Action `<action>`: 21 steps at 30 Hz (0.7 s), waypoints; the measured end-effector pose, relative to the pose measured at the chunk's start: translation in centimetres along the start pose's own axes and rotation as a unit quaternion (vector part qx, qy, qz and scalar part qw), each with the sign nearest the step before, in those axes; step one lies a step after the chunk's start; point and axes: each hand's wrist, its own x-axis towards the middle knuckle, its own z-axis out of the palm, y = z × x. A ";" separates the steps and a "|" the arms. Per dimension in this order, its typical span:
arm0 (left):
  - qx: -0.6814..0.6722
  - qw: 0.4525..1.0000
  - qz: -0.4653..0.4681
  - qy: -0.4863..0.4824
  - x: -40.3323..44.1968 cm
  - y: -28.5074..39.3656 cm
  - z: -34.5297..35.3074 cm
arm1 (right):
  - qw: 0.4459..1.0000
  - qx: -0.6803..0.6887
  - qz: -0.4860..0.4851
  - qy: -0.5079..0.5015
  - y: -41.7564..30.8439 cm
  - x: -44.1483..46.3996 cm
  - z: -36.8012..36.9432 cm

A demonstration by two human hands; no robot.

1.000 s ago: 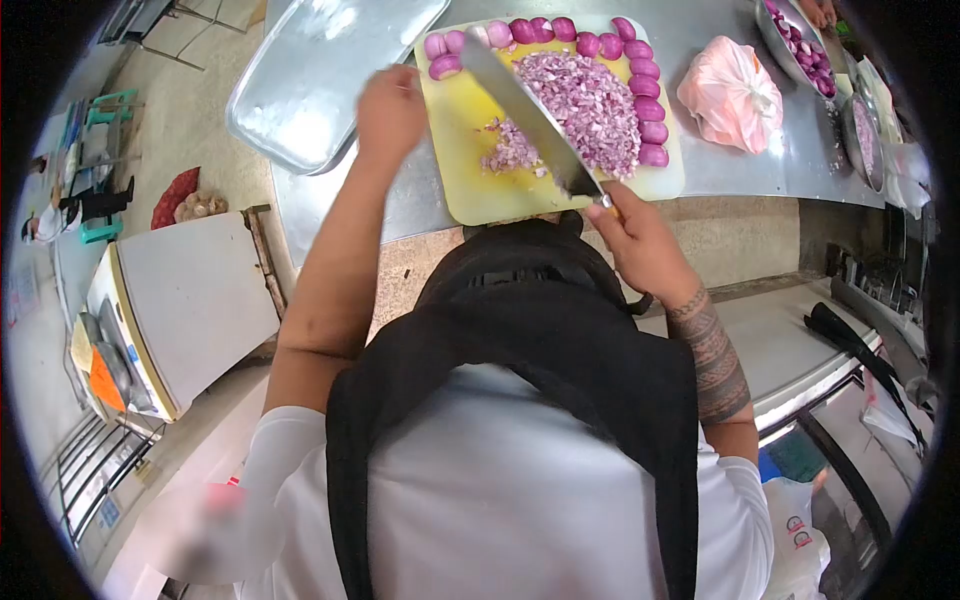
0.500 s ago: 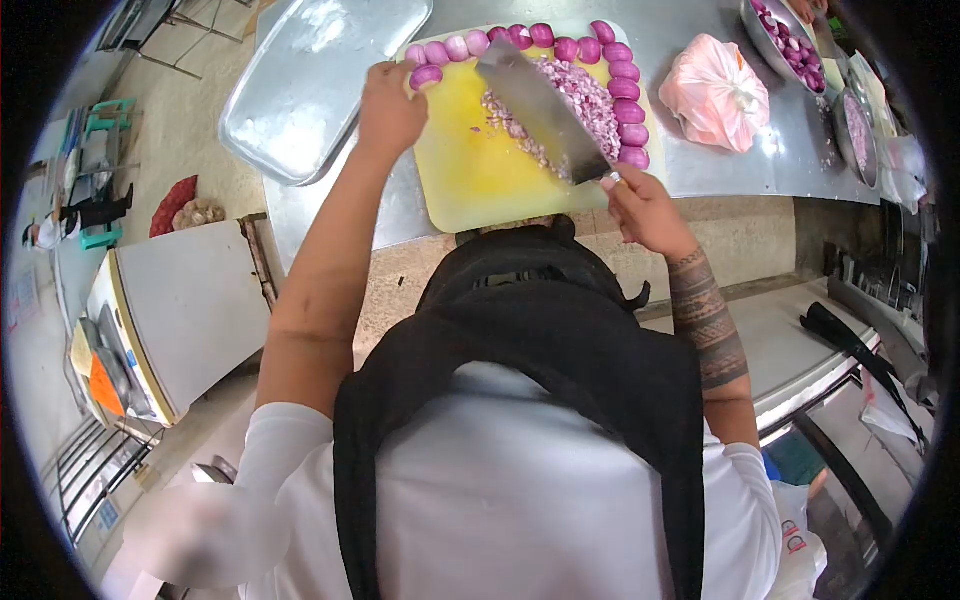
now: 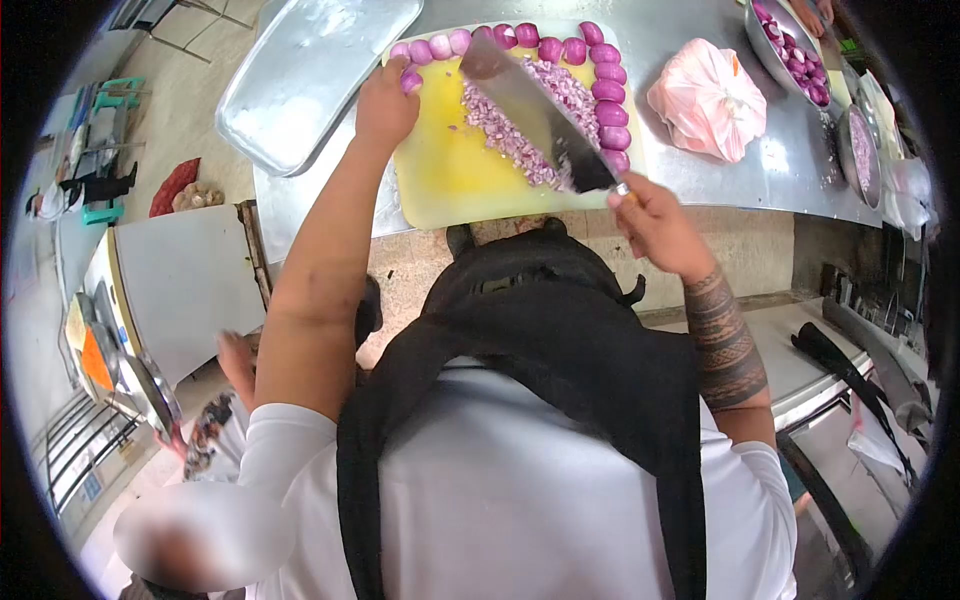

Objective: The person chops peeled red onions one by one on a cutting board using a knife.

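Our hands are well apart: the right hand (image 3: pixel 660 225) is clamped on the handle of a broad knife (image 3: pixel 545 115), while the left hand (image 3: pixel 387 108) is at the far left corner of the yellow cutting board (image 3: pixel 440 190), its fingers curled by the end onions; we cannot tell whether they grip one. From our right hand the blade slants away and toward the left, over the chopped onion (image 3: pixel 565 90), which shows along both sides of it; we cannot tell whether the steel touches the board. Peeled purple onions (image 3: pixel 610 90) line the board's far edge, from our left fingertips across, then turn down its right edge to end just beyond our right hand. Bare board, stained yellow, lies between the two hands. Just beyond and left of our left hand we have a metal tray (image 3: pixel 310 80) on the steel table (image 3: pixel 690 190). Beyond our right hand, farther to the right, sits a knotted pinkish plastic bag (image 3: pixel 708 100), and past it a metal bowl (image 3: pixel 765 55) of purple onions. Another person (image 3: pixel 215 440) is behind our left arm, partly hidden by it.
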 end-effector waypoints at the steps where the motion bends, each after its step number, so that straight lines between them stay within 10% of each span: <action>1: 0.005 1.000 0.005 -0.016 0.2 -0.3 -0.1 | 0.999 -0.021 0.014 -0.020 0.2 0.2 0.4; 9: 0.007 0.991 -0.027 -0.132 2.6 -0.2 -1.1 | 0.985 -0.129 -0.034 -0.113 3.4 1.7 0.4; 18: -0.020 0.992 -0.123 -0.021 -4.9 4.8 -1.4 | 0.992 -0.081 -0.008 -0.094 4.4 2.9 0.5; 21: 0.018 0.981 -0.130 -0.144 -8.6 9.5 -2.7 | 0.988 -0.108 -0.063 -0.090 4.7 2.8 0.9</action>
